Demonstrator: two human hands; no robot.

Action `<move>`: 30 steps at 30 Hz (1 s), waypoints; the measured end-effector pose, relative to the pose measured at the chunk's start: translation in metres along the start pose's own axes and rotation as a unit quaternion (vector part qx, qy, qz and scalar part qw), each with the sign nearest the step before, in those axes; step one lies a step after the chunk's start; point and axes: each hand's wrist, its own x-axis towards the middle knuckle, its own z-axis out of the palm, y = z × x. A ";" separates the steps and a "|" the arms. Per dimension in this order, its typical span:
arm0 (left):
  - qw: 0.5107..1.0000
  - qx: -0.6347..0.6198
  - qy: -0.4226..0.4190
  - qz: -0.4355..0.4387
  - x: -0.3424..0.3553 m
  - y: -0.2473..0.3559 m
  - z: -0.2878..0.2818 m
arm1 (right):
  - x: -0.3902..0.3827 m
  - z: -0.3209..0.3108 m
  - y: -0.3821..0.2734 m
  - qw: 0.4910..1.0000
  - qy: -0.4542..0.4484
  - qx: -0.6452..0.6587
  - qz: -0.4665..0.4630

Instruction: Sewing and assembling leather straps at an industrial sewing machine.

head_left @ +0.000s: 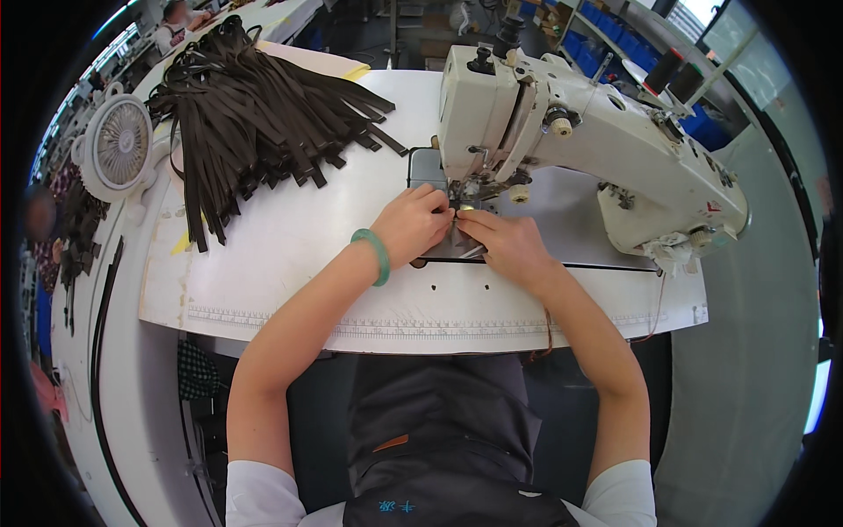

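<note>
Both my hands meet just in front of the needle area of a cream-coloured sewing machine point(544, 119). My left hand point(411, 227), with a green bangle point(381, 258) on its wrist, has its fingers curled and pinched beside the presser foot. From the right, my right hand point(511, 248) pinches at the same spot, fingertips almost touching the left ones. What they hold is small and mostly hidden by the fingers. A thin silvery object point(472, 252) shows beneath my right hand; its kind is unclear.
A big heap of dark brown straps point(255, 114) lies on the white table point(299, 233), back left. Left of it stands a white fan point(120, 147). A printed ruler point(395, 328) runs along the front edge. Thread spools point(665, 70) stand behind the machine. Another person point(176, 26) sits far left.
</note>
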 end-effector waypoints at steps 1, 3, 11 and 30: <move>1.000 0.015 0.004 -0.002 0.001 0.000 0.000 | 0.000 -0.001 -0.004 1.000 -0.004 -0.008 0.024; 0.999 0.031 0.012 -0.004 0.002 -0.001 0.001 | -0.003 -0.007 -0.010 0.999 -0.008 -0.020 0.045; 0.987 -0.031 -0.008 -0.159 0.010 -0.023 0.010 | -0.040 -0.037 -0.032 0.992 0.093 0.012 0.089; 0.996 -0.063 -0.067 -0.021 0.038 -0.056 0.027 | -0.253 -0.327 0.324 0.680 0.242 -0.490 0.488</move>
